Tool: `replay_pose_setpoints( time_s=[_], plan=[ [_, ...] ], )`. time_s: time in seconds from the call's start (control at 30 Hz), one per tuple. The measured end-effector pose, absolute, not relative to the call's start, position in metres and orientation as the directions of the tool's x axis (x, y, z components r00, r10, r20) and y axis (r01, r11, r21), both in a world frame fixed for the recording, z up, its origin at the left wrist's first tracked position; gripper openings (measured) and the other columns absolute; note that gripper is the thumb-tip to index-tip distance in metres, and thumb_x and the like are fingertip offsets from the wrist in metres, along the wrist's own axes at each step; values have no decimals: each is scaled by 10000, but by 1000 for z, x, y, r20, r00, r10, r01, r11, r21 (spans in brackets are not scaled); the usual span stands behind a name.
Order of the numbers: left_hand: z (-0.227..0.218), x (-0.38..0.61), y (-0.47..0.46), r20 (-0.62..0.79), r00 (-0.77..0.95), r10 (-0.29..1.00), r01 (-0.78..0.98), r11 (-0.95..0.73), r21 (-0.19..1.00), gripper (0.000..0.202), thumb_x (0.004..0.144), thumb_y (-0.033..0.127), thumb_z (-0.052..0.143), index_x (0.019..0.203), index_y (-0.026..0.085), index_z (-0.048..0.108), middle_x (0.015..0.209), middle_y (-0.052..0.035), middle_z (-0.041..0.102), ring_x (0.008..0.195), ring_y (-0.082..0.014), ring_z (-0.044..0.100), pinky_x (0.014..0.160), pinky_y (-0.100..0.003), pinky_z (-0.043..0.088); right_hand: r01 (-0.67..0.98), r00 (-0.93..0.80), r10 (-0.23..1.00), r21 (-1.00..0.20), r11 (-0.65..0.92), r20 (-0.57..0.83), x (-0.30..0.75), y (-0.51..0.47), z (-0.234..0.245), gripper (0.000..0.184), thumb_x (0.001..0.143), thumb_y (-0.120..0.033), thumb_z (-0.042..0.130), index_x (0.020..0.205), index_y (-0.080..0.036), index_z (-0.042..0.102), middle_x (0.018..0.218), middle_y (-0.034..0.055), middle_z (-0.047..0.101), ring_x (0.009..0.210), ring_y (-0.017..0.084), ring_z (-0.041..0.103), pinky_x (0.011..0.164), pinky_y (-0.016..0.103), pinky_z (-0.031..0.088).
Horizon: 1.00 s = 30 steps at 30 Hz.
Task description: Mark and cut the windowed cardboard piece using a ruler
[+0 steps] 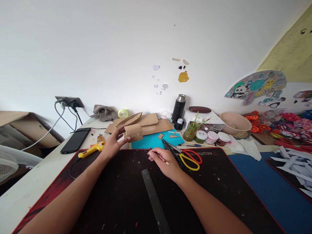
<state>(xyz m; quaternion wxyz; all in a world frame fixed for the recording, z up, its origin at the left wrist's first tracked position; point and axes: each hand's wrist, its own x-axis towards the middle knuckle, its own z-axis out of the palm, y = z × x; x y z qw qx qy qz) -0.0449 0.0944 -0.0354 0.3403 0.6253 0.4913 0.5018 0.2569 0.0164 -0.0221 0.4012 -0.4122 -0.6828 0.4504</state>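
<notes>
In my left hand is a small piece of corrugated cardboard, gripped at its left edge between thumb and fingers and raised above the back of the mat. My right hand is closed around a red pencil, its blunt end pointing toward me. Below the hands, a dark ruler lies on the black mat. Scissors with yellow handles and scissors with red handles lie just right of my right hand. Behind the held piece are larger cardboard pieces.
A yellow glue gun and a black phone lie at left. A black flask, a jar with brushes and paint pots stand at the back. White paper strips pile up at right.
</notes>
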Motion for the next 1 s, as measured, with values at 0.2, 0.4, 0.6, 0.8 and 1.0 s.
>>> replay_pose_setpoints(
  time_s=[0.2,0.4,0.6,0.8,1.0],
  plan=[
    [-35,-45,93,290,17,957,281,-283,917,892,829,698,872,1565,306,556,1582,-148,653,1519,-401,580,1252,-650,479,213,-343,921,-939,269,186,257,17,-23,353,1100,-521,606,991,-234,781,953,57,841,907,229,796,858,333,587],
    [-34,-44,93,295,17,955,282,-288,915,880,825,693,880,1545,295,569,1572,-143,664,1518,-390,583,1285,-643,445,216,-348,916,-934,286,200,257,18,-24,349,1104,-509,600,993,-233,782,955,56,842,906,230,795,858,335,582],
    [-35,-43,94,298,16,954,282,-290,914,886,822,697,879,1541,281,569,1574,-152,662,1518,-392,584,1273,-638,464,224,-347,916,-930,292,204,257,18,-25,345,1105,-500,599,996,-229,783,942,54,838,902,228,795,858,331,582],
    [-35,-44,94,301,14,954,289,-292,912,884,818,710,873,1536,291,576,1551,-143,680,1501,-398,600,1274,-660,458,231,-346,917,-929,289,199,257,18,-25,348,1105,-514,600,996,-236,781,938,53,841,899,231,798,849,332,590],
    [-35,-44,94,306,14,952,300,-296,907,894,818,720,868,1548,295,575,1562,-145,673,1511,-401,590,1281,-668,445,241,-348,917,-926,291,198,257,17,-24,333,1103,-493,596,992,-237,779,940,50,837,898,229,794,852,334,583]
  ],
)
